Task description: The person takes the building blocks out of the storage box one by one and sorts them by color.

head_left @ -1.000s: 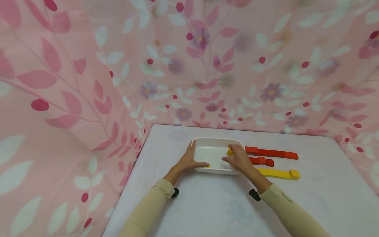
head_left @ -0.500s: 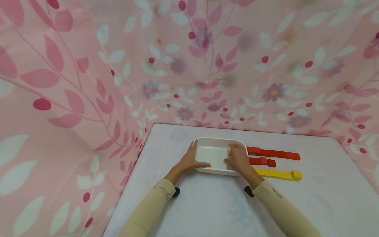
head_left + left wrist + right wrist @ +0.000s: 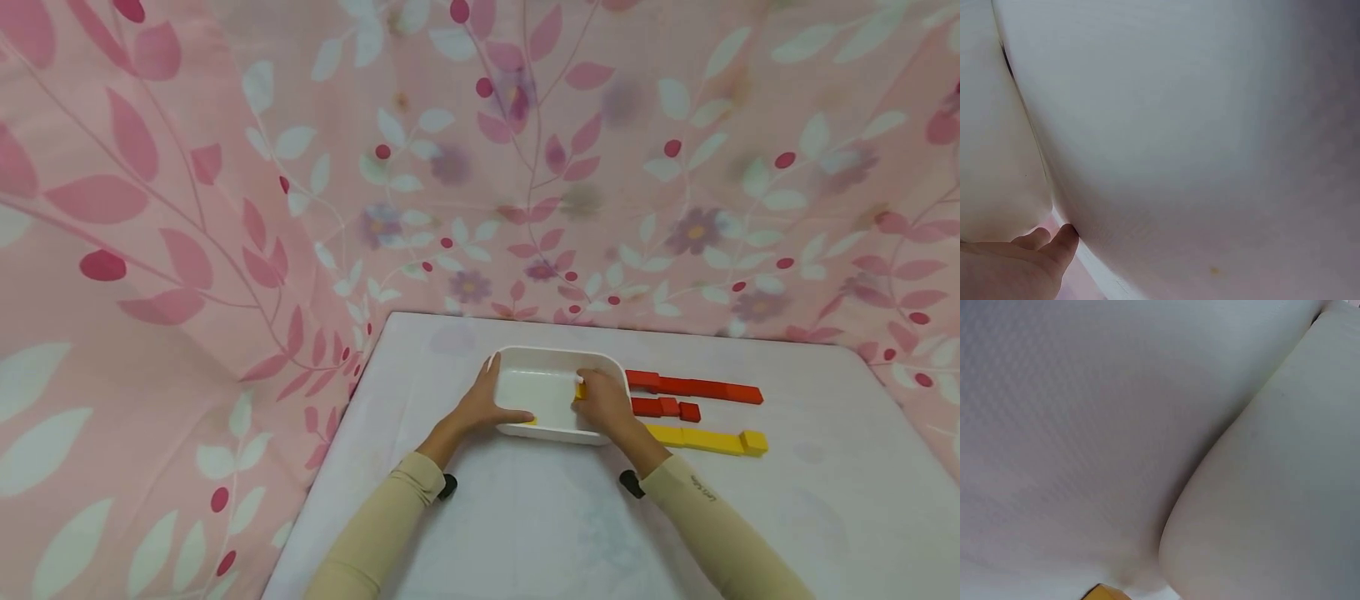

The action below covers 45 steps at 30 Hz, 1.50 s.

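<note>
A white rectangular tray [image 3: 555,434] stands on the white-covered table. My left hand [image 3: 480,404] holds its left end, fingers along the left rim and thumb across the near rim. A bit of yellow [image 3: 532,420] shows at that thumb's tip. In the left wrist view, fingers [image 3: 1063,244] show at the lower left. Inside the tray's right end, my right hand [image 3: 606,404] pinches a yellow block [image 3: 581,390] between curled fingers and thumb; the hand hides most of the block. A yellow corner, the block [image 3: 1105,593], enters the bottom of the right wrist view.
Right of the tray lie a long row of red blocks [image 3: 705,388], a shorter red row [image 3: 666,407] and a yellow row [image 3: 708,440] with a cube [image 3: 753,442] at its right end. A pink floral cloth [image 3: 525,167] hangs behind and at the left.
My right hand's fingers have drawn together around the yellow block, and the wrist has swung slightly left. The left hand stays at the tray's left end.
</note>
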Tool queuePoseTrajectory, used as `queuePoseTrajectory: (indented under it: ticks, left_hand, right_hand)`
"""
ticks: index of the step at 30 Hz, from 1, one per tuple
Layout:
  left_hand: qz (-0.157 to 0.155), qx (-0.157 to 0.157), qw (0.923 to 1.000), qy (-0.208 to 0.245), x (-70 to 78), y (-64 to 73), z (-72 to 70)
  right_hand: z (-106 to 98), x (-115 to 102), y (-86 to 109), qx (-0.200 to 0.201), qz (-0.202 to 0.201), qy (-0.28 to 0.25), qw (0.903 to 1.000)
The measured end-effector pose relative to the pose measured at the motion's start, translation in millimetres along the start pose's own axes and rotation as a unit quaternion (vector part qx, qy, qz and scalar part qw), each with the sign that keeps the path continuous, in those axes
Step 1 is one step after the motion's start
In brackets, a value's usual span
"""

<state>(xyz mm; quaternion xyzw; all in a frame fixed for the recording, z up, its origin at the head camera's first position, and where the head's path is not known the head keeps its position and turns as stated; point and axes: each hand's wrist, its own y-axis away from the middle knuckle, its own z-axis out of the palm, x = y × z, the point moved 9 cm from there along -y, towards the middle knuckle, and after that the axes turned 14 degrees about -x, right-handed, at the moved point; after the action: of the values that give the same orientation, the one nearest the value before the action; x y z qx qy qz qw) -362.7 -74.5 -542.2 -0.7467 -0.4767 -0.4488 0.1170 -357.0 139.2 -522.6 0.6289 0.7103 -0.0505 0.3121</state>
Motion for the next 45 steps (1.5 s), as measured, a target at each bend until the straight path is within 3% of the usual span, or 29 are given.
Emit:
queuePoseTrajectory:
  ticks: [8, 14, 21, 29, 37, 45]
  left_hand:
    - [0.007, 0.002, 0.9999, 0.010, 3.1, 0.5, -0.5]
    - [0.001, 0.005, 1.0000, 0.004, 2.0, 0.4, -0.9]
    - [-0.006, 0.006, 0.9999, 0.006, 0.2, -0.1, -1.4]
    - [-0.010, 0.005, 0.9999, 0.008, 0.1, 0.9, -1.0]
    - [-0.003, 0.007, 0.9999, 0.007, 3.4, -0.3, -0.8]
    - [-0.006, 0.004, 0.9999, 0.009, 1.4, 1.6, 0.8]
  right_hand:
    - [4.5, 3.5, 0.2, -0.023, 0.020, 0.001, 0.9995]
    - [5.9, 0.4, 1.3, -0.023, 0.009, 0.016, 0.9996]
    - [2.6, -3.6, 3.3, -0.001, -0.006, -0.016, 0.9999]
    - [4.0, -5.3, 3.7, -0.007, -0.029, -0.035, 0.9989]
    - [-6.8, -9.7, 10.8, 0.031, -0.091, -0.066, 0.9932]
    - [-18.6, -14.6, 20.8, 0.081, -0.174, -0.109, 0.9752]
